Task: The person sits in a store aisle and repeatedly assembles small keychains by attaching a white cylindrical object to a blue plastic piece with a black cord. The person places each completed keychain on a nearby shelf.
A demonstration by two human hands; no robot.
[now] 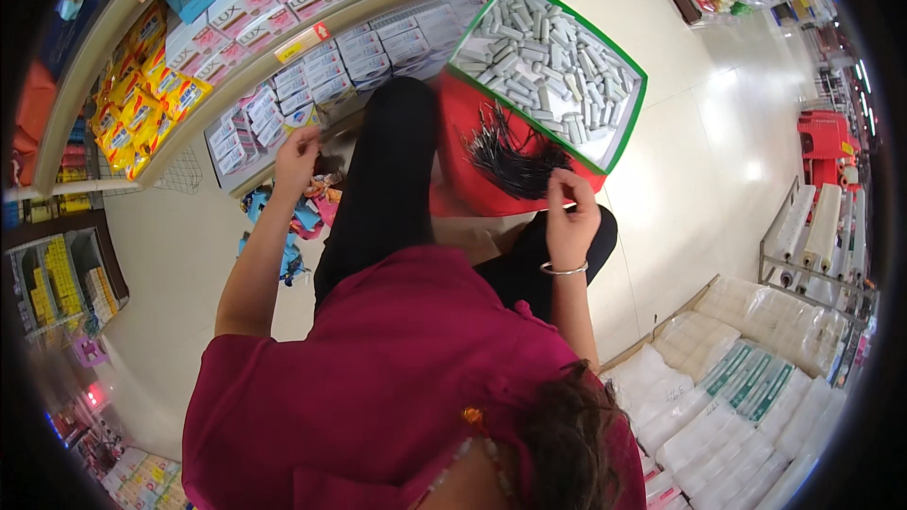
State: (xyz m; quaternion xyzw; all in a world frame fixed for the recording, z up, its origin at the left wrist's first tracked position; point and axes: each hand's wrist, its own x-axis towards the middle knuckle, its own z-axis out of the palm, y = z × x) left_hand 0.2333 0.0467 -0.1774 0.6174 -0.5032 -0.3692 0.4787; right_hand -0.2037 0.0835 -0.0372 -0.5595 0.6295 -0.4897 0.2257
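Note:
A red stool or tub [453, 118] stands between my knees. On it lies a loose bundle of thin black strips [505, 153], like cords or ties. Behind the bundle, a green-rimmed box [625, 123] holds many small grey-white oblong pieces [557, 66]. My right hand [573, 227] is at the near right end of the black strips, thumb and fingertips pinched together; whatever is between them is too small to make out. Out to the left, my left hand [298, 162] has its fingers curled closed in front of the lower shelf. What it holds, if anything, I cannot make out.
Shelves with boxed soap [236, 14], small white-and-blue cartons [340, 61] and yellow packets [151, 109] curve along the left. Crumpled blue and pink things [293, 236] lie below my left hand. White wrapped packs [727, 397] are stacked at lower right.

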